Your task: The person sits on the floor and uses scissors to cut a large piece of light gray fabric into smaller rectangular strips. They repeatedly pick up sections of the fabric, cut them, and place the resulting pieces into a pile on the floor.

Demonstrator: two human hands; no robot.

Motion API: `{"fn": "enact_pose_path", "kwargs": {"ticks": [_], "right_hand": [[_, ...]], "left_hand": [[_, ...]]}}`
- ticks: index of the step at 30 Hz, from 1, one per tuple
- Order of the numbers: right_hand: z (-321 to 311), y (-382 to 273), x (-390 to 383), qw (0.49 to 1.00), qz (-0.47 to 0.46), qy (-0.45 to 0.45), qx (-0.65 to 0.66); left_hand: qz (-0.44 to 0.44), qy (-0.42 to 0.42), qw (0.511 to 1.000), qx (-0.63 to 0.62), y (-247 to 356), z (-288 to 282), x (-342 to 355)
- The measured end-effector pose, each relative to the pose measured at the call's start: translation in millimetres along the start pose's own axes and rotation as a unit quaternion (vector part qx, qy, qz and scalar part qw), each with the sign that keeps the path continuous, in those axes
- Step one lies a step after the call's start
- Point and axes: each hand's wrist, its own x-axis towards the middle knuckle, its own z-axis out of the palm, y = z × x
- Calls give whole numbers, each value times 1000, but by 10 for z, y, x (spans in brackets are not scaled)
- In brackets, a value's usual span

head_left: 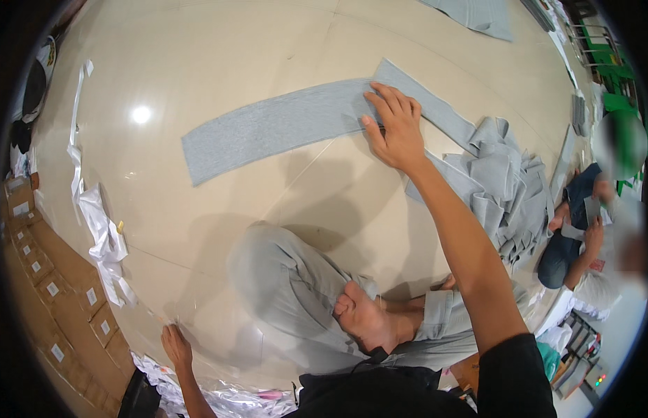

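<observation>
A long strip of grey ribbed fabric (268, 124) lies flat on the floor in front of my crossed legs. My right hand (397, 129) rests on its right end with the fingers spread. Under and beyond that hand a second grey strip (435, 108) runs slantwise toward a crumpled heap of similar grey strips (501, 184) on the right. Far from the fabric, at the lower left, my left hand (176, 346) is low by the floor with its fingers drawn together. Whatever is at its fingertips is too small to name.
White crumpled strips (104, 230) trail along the left, beside brown cardboard boxes (66, 285). White crinkled material (219, 397) lies near my left side. More grey fabric (477, 15) is at the top. Another person (581, 237) sits at the right, handling a grey piece.
</observation>
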Motion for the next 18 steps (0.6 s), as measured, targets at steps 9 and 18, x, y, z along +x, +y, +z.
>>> {"fn": "enact_pose_path", "kwargs": {"ticks": [9, 18], "right_hand": [[-117, -398, -182, 983, -159, -9, -96], [17, -1367, -865, 960, -173, -213, 50]], "left_hand": [[-101, 64, 992, -28, -953, 200, -904], [-180, 46, 974, 128, -1789, 303, -1381]]}}
